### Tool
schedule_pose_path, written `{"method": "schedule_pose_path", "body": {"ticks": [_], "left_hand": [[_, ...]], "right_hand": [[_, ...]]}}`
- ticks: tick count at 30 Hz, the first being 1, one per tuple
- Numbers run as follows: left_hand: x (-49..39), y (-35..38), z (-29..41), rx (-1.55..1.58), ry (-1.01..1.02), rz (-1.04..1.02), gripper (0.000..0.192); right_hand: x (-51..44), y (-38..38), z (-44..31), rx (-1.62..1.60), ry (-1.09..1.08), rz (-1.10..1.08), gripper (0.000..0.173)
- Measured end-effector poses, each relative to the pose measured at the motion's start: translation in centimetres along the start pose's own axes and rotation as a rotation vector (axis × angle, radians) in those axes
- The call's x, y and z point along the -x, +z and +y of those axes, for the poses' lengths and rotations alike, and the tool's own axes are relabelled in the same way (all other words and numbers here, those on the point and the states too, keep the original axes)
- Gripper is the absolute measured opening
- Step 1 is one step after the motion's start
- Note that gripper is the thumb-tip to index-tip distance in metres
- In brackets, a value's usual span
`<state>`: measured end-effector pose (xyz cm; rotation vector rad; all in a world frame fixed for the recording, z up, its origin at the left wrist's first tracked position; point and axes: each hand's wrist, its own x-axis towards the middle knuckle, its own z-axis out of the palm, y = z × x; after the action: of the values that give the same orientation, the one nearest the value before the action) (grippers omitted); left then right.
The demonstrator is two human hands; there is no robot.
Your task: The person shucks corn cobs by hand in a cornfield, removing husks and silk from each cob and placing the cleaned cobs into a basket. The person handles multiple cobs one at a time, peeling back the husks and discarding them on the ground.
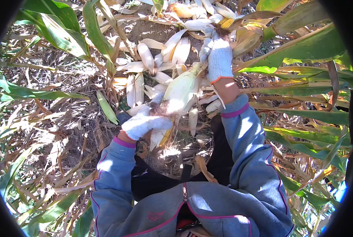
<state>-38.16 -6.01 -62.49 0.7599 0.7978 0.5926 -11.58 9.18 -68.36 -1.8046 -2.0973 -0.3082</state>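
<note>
My left hand [146, 122], in a white knit glove, is closed on the silk end of an ear of corn [167, 135] whose yellow kernels show between parted husks. Pale green husk [180, 89] spreads from just above that hand up towards the right; whether it belongs to the same ear, I cannot tell. Higher up at the right, my right hand [216, 50], gloved too with an orange cuff edge, has its fingers by brown silk at the tip of another ear of corn [226, 22]. The fingertips are partly hidden, so its grip is unclear.
Dry corn husks [146, 56] and partly husked ears lie heaped beyond my hands. Green corn leaves [300, 50] reach in from the right, and a corn plant [98, 32] stands at the upper left. Dry stalks and leaf litter [75, 130] cover the ground at left.
</note>
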Motion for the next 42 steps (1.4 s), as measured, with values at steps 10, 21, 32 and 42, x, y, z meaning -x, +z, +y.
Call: {"method": "schedule_pose_path", "body": {"ticks": [10,21,32,42], "left_hand": [[-3.1,-3.1,0.6,0.516,0.162,0.407,0.024],[-3.4,-2.5,0.2,0.534,0.171,0.293,0.029],[-4.4,-1.6,-1.5,0.109,0.280,0.270,0.044],[0.3,0.0,2.6,-0.292,-0.201,0.049,0.086]], "right_hand": [[2.5,-9.2,-7.3,-0.739,-0.179,-0.180,0.040],[4.5,-9.5,-10.8,-0.840,-0.735,-0.429,0.031],[4.4,-7.5,-10.0,-1.733,0.536,-0.476,0.026],[2.5,-3.2,-0.3,-0.113,-0.085,-0.139,0.011]]}}
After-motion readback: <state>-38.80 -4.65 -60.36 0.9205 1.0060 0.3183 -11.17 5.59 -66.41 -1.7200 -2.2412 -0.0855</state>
